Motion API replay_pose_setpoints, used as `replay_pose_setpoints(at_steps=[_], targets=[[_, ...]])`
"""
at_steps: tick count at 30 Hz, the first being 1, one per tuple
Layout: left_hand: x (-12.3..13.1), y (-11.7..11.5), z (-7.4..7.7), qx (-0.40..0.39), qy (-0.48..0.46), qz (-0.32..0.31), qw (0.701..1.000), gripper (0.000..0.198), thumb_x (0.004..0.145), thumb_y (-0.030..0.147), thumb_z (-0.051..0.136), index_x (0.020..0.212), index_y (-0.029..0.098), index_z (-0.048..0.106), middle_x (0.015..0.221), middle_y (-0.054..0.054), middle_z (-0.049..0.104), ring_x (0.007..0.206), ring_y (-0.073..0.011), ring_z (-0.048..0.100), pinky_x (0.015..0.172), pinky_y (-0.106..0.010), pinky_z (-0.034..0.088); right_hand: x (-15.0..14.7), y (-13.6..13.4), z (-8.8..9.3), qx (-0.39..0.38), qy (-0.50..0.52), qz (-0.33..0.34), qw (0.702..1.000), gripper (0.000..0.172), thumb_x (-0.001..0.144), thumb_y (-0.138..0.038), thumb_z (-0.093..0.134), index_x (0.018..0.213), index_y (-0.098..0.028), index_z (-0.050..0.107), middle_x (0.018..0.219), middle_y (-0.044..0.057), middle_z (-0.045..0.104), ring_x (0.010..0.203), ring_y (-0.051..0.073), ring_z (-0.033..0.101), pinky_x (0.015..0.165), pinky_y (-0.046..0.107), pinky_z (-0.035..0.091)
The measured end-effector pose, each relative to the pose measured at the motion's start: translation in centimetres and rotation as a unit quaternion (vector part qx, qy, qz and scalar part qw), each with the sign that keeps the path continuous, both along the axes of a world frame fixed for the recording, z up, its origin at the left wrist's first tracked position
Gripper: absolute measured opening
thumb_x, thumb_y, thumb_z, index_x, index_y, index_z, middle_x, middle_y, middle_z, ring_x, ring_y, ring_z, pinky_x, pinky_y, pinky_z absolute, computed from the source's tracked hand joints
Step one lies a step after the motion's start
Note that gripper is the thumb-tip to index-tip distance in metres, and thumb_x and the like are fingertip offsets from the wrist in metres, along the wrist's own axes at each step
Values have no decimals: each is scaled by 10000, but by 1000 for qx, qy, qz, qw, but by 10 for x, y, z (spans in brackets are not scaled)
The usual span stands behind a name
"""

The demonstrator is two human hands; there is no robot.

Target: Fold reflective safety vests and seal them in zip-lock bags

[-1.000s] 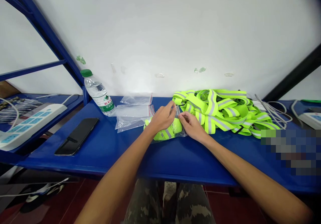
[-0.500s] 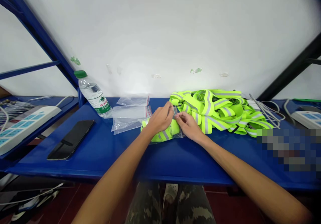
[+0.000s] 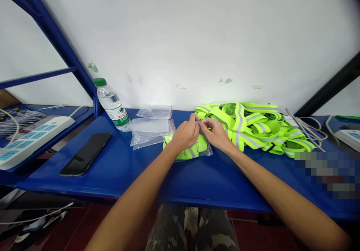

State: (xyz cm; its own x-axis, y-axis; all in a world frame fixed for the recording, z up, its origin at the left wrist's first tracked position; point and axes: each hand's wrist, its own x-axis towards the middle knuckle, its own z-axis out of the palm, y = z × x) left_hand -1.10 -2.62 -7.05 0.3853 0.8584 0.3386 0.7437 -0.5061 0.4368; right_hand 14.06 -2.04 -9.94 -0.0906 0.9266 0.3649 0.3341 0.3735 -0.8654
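The mouth of a zip-lock bag [image 3: 206, 152] packed with neon reflective strap [image 3: 189, 152] is mostly hidden where the left hand [image 3: 184, 134] and right hand [image 3: 215, 134] are pinched close together on it.

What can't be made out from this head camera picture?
Head view:
- What the hands pinch at the plastic bag: hidden by the left hand and right hand.
- The front right of the blue shelf: blurred by a pixelated patch.
- The power strip: cut off by the right edge.

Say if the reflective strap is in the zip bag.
In: the strap shows through the clear bag beneath the left hand and right hand.
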Motion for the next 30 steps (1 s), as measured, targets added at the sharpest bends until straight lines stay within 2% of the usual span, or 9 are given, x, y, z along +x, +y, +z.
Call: replay_pose_setpoints(at_steps=[5,12,22,26,30], targets=[[1,0,-2,0,-13,5,1000,234,993,290,265,1140,205,426,919,-89,684,863,-276,681,767,-358,451,0,-3,-2,5,-12,6,1000,256,896,-448,533,884,-199,592,767,46,629,771,194,611,636,303,465],[2,0,-1,-16,-6,13,1000,250,1001,341,264,1107,205,445,847,-81,669,837,-281,673,757,-359,450,0,-5,-5,8,6,6,1000,259,914,-448,501,875,-204,577,816,48,637,788,185,609,702,314,479],[3,1,-3,-10,-5,12,1000,262,1002,335,250,1103,193,446,892,-106,679,867,-285,670,779,-370,450,5,-8,-8,-13,15,27,999,188,879,-373,525,830,-200,576,804,27,609,770,166,579,717,304,470],[2,0,-3,-8,-4,10,1000,266,1002,341,249,1104,191,444,883,-106,676,858,-290,670,763,-368,450,5,-7,-7,-15,39,27,999,227,832,-420,597,827,-193,591,813,35,631,749,164,581,719,315,478],[3,0,-3,-7,-7,5,1000,259,1002,337,256,1107,192,441,864,-102,671,827,-280,667,753,-362,447,5,-5,-3,-2,110,13,994,336,737,-473,708,888,-205,573,875,54,645,793,173,602,763,333,506]])
